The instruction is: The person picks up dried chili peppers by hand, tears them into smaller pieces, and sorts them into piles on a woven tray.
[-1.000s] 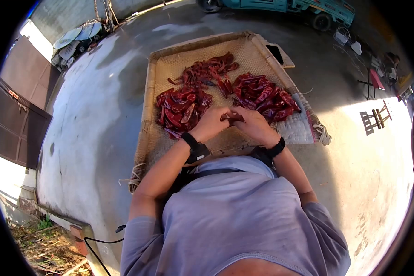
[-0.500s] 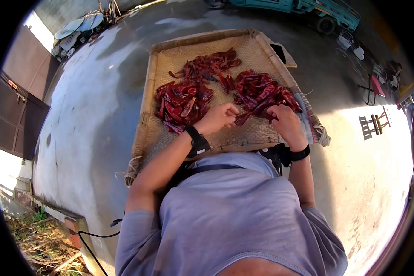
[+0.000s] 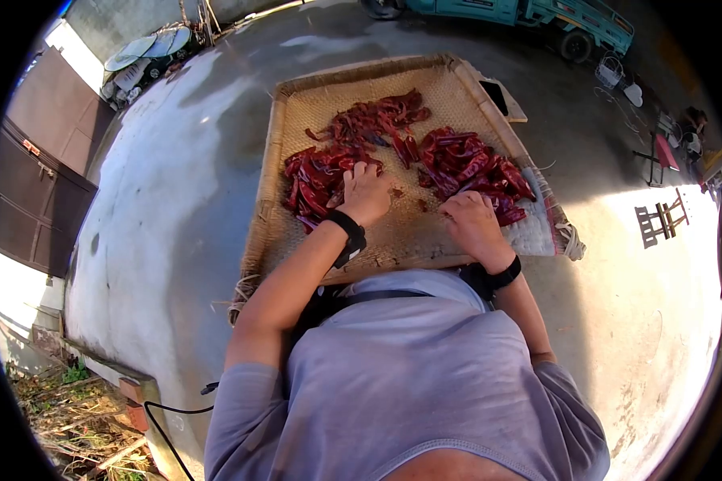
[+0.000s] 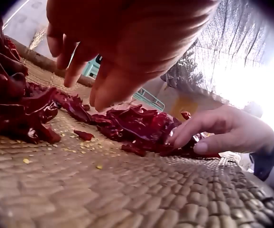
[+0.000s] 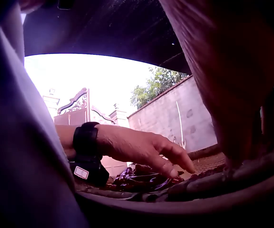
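Observation:
Dried red chilies lie on a woven tray point(image 3: 425, 232) in separate heaps. My left hand point(image 3: 367, 195) is at the near edge of the left heap point(image 3: 313, 186), its fingers extended and pointing down. In the left wrist view that hand point(image 4: 122, 47) has nothing between its fingers. My right hand point(image 3: 475, 224) is low at the near side of the right heap of whole, glossy chilies point(image 3: 457, 160). The left wrist view has the right hand point(image 4: 229, 128) with fingers loosely extended, fingertips right at the chilies point(image 4: 137, 126).
Flattened, darker chili pieces point(image 3: 373, 116) lie toward the tray's far side. Pale seeds and a small chili scrap point(image 4: 84, 135) are scattered on the weave. A pale cloth point(image 3: 529, 228) lies at the tray's right edge, and a dark phone-like slab point(image 3: 493, 96) sits beyond it.
My hands were together around a chili, then parted. The left hand has moved left to the left heap; the right has moved right, then slightly back. The chili is no longer between them.

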A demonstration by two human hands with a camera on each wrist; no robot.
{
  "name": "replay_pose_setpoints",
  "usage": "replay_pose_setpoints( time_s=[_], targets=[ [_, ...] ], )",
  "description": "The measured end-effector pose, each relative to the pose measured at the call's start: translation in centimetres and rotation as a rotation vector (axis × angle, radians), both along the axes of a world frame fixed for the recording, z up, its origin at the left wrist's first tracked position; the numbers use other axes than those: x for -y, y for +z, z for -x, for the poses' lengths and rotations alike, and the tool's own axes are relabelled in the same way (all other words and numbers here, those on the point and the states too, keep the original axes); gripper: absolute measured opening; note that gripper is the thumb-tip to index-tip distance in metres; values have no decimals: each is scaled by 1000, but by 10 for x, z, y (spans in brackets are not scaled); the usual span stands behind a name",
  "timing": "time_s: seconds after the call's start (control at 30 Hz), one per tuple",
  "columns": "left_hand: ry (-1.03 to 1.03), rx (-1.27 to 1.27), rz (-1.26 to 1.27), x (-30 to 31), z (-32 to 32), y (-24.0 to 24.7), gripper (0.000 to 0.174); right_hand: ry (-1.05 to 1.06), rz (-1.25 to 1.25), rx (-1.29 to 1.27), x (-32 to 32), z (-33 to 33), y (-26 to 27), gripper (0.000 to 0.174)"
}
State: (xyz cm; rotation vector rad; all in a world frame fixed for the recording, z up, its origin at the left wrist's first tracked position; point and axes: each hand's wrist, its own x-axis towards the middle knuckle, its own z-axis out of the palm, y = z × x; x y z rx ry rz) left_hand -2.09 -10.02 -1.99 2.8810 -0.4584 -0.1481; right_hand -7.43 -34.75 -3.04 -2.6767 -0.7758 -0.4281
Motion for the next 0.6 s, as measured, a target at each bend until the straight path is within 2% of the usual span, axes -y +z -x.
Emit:
replay_pose_setpoints(
  time_s=[0.03,0.13,0.27,0.37,0.47,0.5,0.6],
  targets=[
    [38,20,-86,-3,-9,-10,36,3,-25,-9,-1,0,1,19],
    [76,-252,-273,-2,-24,-7,34,13,-75,-48,-3,-1,3,19],
    [50,-59,-294,-9,-31,-34,23,35,-83,-111,-3,-1,1,19],
    [5,19,-57,-11,-20,-32,19,36,-112,-113,-5,-1,4,22],
    [-201,201,141,-8,-2,-26,19,-12,-277,-63,-15,1,21,26],
    [-241,172,152,-1,8,-12,22,-35,-351,-43,-20,2,24,28],
    [-436,179,220,9,18,-16,26,-18,-403,-28,-29,-1,26,31]
  ],
)
